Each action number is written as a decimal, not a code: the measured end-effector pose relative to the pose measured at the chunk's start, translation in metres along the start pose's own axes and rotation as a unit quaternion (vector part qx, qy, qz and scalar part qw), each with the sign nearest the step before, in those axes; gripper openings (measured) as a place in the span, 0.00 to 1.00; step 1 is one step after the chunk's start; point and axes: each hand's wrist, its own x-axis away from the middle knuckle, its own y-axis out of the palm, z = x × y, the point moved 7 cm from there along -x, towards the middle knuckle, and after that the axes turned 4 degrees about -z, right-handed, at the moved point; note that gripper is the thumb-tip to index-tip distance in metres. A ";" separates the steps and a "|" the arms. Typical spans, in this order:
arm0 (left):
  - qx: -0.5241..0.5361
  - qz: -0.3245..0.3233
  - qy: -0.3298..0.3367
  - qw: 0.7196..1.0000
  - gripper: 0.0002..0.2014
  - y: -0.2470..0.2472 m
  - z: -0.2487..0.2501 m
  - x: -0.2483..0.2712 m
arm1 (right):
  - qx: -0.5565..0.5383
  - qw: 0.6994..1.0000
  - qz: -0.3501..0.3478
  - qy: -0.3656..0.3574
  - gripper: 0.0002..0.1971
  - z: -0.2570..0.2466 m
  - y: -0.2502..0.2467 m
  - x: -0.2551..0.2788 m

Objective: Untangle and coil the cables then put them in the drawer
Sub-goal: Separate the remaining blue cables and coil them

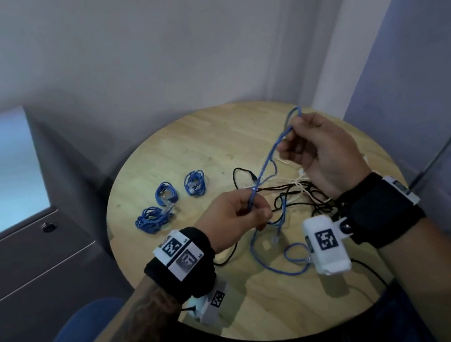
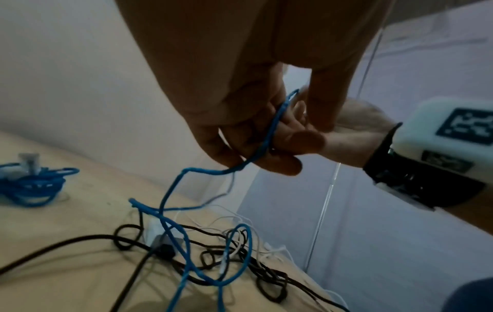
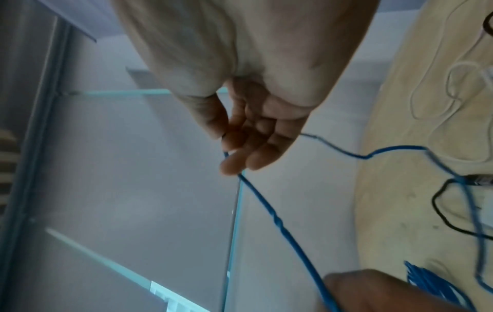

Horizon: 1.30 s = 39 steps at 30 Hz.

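Observation:
A loose blue cable (image 1: 270, 152) stretches above the round wooden table (image 1: 207, 144) between my two hands. My left hand (image 1: 251, 211) pinches its lower part, and my right hand (image 1: 298, 135) pinches its upper bend. In the left wrist view the blue cable (image 2: 262, 145) runs through the left hand (image 2: 256, 145) down into a tangle. In the right wrist view the right hand (image 3: 234, 154) holds the blue cable (image 3: 277, 219) between thumb and fingers. Black and white cables (image 1: 297, 191) lie tangled under my hands. Three coiled blue cables (image 1: 165, 193) lie at the left.
A grey drawer cabinet (image 1: 23, 260) with a keyhole stands left of the table, its drawers closed. Walls close in behind and to the right. The blue cable's free end and a loop (image 1: 290, 255) rest on the table near my wrists.

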 end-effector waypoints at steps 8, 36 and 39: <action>0.014 0.190 0.040 0.981 0.12 -0.043 0.028 0.003 | 0.338 0.923 0.155 -0.098 0.15 -0.041 -0.019 0.021; -0.308 0.108 -0.115 0.938 0.17 -0.044 -0.011 0.009 | 0.297 0.874 -0.333 0.193 0.09 0.029 0.038 0.063; -0.218 0.224 -0.043 0.949 0.16 -0.052 0.011 0.013 | 0.234 0.923 -0.269 0.144 0.09 0.022 0.043 0.057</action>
